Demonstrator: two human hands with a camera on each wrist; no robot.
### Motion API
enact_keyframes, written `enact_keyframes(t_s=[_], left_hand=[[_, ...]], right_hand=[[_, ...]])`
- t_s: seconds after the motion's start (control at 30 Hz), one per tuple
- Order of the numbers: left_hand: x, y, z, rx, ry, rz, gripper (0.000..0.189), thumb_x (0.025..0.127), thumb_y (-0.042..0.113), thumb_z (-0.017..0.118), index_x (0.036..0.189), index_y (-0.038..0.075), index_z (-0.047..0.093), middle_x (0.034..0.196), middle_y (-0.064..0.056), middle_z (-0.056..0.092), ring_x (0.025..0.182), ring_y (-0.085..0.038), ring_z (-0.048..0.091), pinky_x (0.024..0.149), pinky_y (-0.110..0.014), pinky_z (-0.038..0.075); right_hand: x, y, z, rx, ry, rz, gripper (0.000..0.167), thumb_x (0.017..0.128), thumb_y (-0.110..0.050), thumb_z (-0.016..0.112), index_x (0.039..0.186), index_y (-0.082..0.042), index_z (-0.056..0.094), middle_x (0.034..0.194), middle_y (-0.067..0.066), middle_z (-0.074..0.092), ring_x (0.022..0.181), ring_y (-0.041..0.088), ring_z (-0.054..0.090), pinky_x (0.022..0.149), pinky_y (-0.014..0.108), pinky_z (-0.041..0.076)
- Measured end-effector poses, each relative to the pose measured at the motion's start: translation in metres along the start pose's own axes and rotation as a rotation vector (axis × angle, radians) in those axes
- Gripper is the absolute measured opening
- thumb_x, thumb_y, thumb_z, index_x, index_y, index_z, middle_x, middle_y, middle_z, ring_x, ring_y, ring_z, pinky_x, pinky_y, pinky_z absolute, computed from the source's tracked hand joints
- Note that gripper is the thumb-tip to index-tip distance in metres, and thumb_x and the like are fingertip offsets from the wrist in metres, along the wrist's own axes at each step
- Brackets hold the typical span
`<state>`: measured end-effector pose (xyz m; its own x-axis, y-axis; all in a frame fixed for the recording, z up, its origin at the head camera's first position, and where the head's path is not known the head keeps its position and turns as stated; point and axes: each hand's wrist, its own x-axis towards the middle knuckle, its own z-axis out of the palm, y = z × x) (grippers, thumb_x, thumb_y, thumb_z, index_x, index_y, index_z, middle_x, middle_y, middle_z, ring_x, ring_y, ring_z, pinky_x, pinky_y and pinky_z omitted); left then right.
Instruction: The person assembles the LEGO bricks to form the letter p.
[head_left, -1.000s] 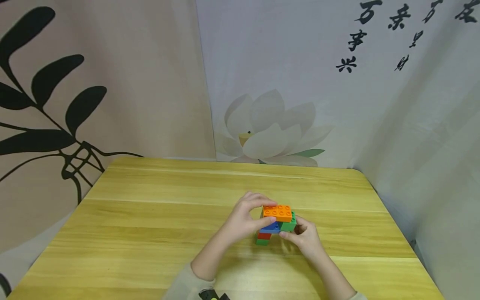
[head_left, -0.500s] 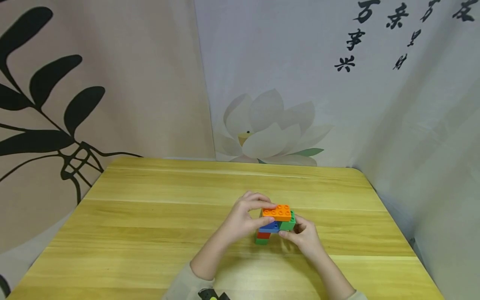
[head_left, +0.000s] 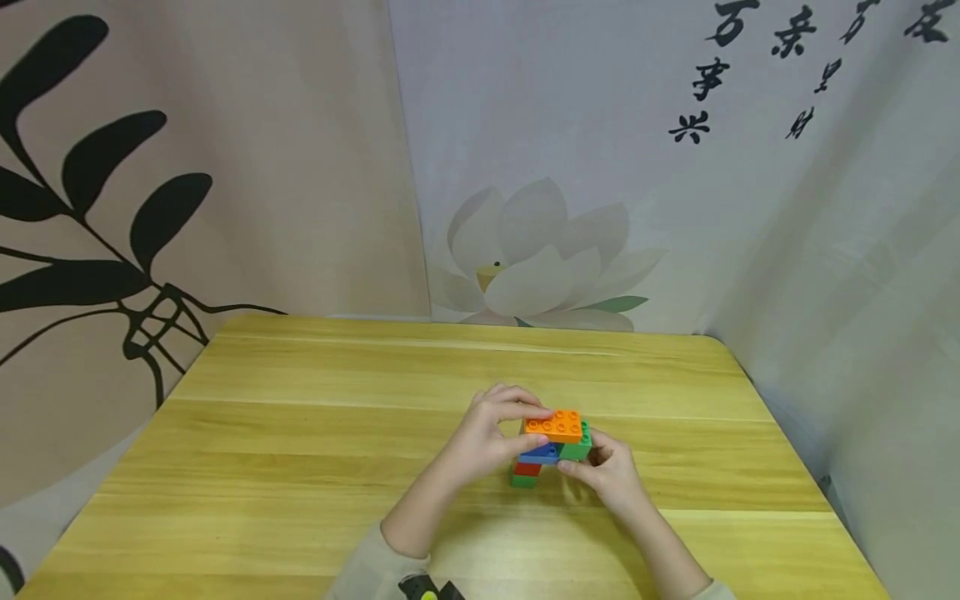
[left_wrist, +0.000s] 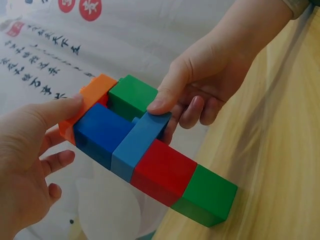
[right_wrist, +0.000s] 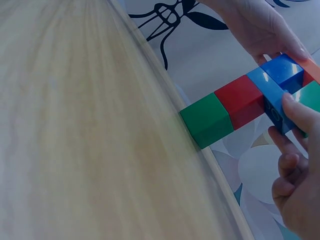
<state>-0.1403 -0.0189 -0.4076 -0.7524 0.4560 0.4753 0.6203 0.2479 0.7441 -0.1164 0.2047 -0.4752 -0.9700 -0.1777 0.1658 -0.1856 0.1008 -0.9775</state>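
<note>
A tower of toy building bricks stands upright on the table, between both hands. From the bottom it has a green brick, a red brick, a longer light blue brick that overhangs to the right, and a dark blue brick. An orange brick lies across the top, with a second green brick below its right end. My left hand pinches the orange brick between thumb and index finger. My right hand grips the light blue brick's overhanging end, thumb in front, its other fingers partly hidden behind.
The wooden table extends to a back edge against a printed curtain with a lotus and black characters. Another curtain with dark leaves hangs at the left. Pale sleeves cover the forearms near the front edge.
</note>
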Motion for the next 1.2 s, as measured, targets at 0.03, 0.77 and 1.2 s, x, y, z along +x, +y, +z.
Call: enact_keyframes(t_s=[0.03, 0.77, 1.2], left_hand=[[-0.0001, 0.0001, 0.0000, 0.003, 0.000, 0.002, 0.028, 0.080, 0.020, 0.079, 0.107, 0.014, 0.074, 0.105, 0.014, 0.064, 0.106, -0.008, 0.051, 0.098, -0.046, 0.028], [-0.0017, 0.0027, 0.0004, 0.025, 0.002, -0.019, 0.028, 0.081, 0.021, 0.079, 0.108, 0.017, 0.074, 0.099, 0.019, 0.060, 0.101, -0.004, 0.049, 0.094, -0.043, 0.030], [-0.0077, -0.0062, 0.0071, -0.095, 0.035, -0.026, 0.032, 0.084, 0.024, 0.075, 0.115, 0.017, 0.070, 0.111, 0.013, 0.060, 0.108, -0.011, 0.047, 0.089, -0.040, 0.042]], right_hand=[[0.0001, -0.0001, 0.0001, 0.001, -0.003, -0.002, 0.044, 0.078, -0.001, 0.077, 0.118, 0.007, 0.061, 0.105, 0.007, 0.069, 0.088, 0.020, 0.063, 0.074, 0.028, 0.052], [-0.0006, -0.0004, -0.0001, 0.024, -0.009, -0.017, 0.043, 0.078, -0.003, 0.077, 0.118, 0.004, 0.062, 0.107, 0.010, 0.069, 0.090, 0.022, 0.064, 0.074, 0.029, 0.052], [-0.0003, 0.0030, 0.0002, 0.023, -0.018, -0.046, 0.045, 0.080, -0.001, 0.075, 0.121, 0.006, 0.059, 0.108, 0.009, 0.068, 0.089, 0.020, 0.064, 0.073, 0.029, 0.053]])
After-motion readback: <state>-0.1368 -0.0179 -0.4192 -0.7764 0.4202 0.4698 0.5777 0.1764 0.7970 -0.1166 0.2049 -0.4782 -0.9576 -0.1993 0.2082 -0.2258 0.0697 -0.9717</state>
